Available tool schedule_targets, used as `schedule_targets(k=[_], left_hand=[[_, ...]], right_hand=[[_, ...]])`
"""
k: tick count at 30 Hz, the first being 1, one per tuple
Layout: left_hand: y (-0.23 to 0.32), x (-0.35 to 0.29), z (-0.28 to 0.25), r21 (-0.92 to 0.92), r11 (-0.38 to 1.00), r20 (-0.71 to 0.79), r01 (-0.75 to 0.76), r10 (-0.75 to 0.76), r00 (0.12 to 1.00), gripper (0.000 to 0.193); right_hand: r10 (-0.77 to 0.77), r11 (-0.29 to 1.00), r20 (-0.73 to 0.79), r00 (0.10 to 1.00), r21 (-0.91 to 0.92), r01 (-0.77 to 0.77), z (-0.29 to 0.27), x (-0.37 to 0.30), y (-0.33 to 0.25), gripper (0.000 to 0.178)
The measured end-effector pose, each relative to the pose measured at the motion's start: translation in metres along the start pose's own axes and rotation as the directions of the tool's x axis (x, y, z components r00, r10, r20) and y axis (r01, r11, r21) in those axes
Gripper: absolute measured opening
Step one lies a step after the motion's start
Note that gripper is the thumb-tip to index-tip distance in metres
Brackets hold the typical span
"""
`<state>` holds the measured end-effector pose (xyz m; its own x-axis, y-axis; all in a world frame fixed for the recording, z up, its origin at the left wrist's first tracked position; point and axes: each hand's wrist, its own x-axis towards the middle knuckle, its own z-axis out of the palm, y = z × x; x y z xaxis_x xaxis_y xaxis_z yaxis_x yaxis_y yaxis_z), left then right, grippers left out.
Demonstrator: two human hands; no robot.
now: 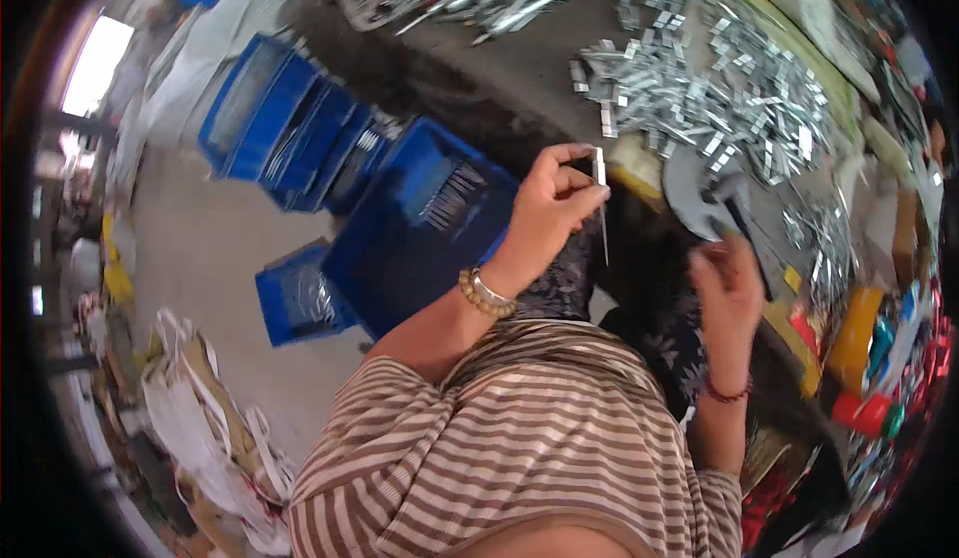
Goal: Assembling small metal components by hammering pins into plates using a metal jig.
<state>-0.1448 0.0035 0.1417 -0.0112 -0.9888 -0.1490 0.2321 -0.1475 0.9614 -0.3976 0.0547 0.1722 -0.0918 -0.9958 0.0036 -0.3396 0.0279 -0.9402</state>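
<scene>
Right of a deep blue plastic bin (385, 270), a person's left hand (544, 203) is pinching a slim silvery metal piece (599, 167), its long axis running lapward; farther right, the blurred right hand (728, 283) is hovering apart, its grip unclear.

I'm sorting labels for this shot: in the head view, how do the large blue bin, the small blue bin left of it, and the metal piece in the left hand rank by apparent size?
1. Large blue bin
2. Small blue bin
3. Metal piece in the left hand
</scene>
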Motion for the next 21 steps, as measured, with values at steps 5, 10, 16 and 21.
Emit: schedule_targets(k=[5, 10, 16, 21], left_hand=[[-0.064, -0.009, -0.136, 0.252, 0.964, -0.41, 0.086, 0.026, 0.912, 0.045], [-0.182, -0.038, -0.279, 0.146, 0.913, -0.681, 0.381, -0.187, 0.708, 0.046], [-0.253, -0.029, -0.322, 0.013, 0.891, -0.756, 0.455, -0.289, 0.588, 0.035], [-0.295, -0.035, -0.388, 0.471, 0.744, -0.792, 0.474, 0.12, 0.599, 0.02]], right_hand=[[0.111, 0.988, -0.109, 0.988, 0.119, -0.098, -0.021, 0.017, 0.021, 0.036], [0.105, 0.985, -0.146, 0.984, 0.15, -0.083, -0.022, 0.021, 0.032, 0.034], [0.099, 0.989, -0.199, 0.975, 0.128, -0.075, -0.025, 0.018, 0.037, 0.033], [0.119, 0.978, -0.153, 0.981, 0.187, -0.09, -0.021, 0.028, 0.045, 0.034]])
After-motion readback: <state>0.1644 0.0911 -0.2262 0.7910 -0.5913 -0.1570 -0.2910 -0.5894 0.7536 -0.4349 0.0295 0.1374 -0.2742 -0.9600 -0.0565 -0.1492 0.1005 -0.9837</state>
